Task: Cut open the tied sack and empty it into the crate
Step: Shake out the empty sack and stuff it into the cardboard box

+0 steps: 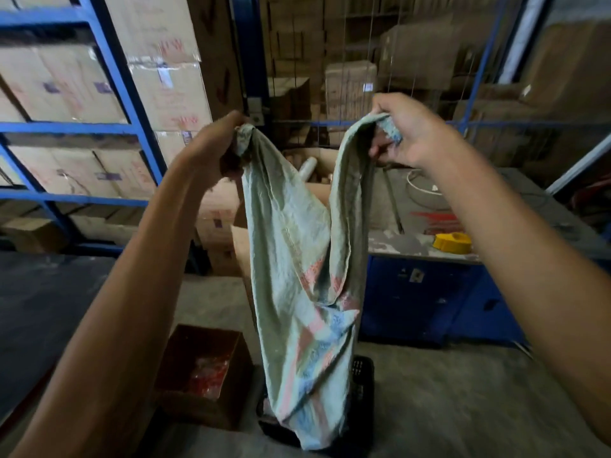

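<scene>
Two corners clenched — left hand [214,149], right hand [411,133] — sack [297,259] hangs vertical, lower end in crate [363,371].

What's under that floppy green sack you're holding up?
A black plastic crate stands on the concrete floor under the pale green woven sack. The sack's hanging end covers most of the crate, so what lies inside cannot be seen.

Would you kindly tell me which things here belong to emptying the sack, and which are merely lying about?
In the job:
woven sack, gripped by its corners in the left hand and right hand
black crate under it

Lying about:
open cardboard box
yellow tape roll
stacked cartons
</scene>
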`<state>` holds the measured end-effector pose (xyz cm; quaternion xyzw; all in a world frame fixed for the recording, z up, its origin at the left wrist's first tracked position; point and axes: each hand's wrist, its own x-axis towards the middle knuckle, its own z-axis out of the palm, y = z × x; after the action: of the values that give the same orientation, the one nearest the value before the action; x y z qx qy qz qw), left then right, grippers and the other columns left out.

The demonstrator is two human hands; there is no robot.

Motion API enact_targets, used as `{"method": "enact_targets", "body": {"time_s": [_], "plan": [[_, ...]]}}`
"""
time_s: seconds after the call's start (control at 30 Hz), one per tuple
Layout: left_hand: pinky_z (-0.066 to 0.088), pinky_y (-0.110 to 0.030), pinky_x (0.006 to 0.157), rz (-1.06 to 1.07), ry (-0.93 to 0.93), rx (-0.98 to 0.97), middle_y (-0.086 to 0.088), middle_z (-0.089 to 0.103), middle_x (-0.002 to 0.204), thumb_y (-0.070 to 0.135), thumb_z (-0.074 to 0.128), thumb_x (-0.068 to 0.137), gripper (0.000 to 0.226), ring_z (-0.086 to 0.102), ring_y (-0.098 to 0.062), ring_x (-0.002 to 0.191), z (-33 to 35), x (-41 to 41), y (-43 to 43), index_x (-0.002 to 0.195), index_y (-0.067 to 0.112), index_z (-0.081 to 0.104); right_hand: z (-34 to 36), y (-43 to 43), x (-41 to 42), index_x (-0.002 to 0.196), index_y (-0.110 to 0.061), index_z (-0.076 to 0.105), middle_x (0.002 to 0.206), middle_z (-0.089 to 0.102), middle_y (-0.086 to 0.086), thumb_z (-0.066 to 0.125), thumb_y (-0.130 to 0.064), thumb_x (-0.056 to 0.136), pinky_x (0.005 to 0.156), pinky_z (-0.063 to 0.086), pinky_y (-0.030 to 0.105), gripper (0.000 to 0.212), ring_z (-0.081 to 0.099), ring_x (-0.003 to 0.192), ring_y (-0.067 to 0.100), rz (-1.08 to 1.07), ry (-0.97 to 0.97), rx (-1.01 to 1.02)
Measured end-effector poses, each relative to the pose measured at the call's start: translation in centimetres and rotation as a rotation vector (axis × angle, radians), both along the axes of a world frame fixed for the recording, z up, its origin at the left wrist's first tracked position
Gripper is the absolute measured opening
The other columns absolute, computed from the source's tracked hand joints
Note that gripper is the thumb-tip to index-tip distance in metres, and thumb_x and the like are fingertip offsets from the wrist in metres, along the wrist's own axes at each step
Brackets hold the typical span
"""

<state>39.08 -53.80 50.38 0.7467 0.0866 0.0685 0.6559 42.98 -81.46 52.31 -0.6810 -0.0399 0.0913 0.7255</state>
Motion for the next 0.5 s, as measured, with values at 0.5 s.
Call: {"method": "enact_targets", "body": {"time_s": [0.5], "plan": [[0.049,-0.01,0.066,-0.281,-0.303,0.641,0.002,0.068,0.094,0.029,0.069,0.094,0.023,0.063,-0.006,0.086,6.1,2.6,-1.0,0.103,0.008,0.072,5.4,-0.6,3.1,0.119,-0.016,0.066,0.119,0.066,0.008,0.076,-0.014,0.082,0.078,0.049,0.032,0.038,0.062,0.109,0.024,-0.05,-0.506,-0.884]]}}
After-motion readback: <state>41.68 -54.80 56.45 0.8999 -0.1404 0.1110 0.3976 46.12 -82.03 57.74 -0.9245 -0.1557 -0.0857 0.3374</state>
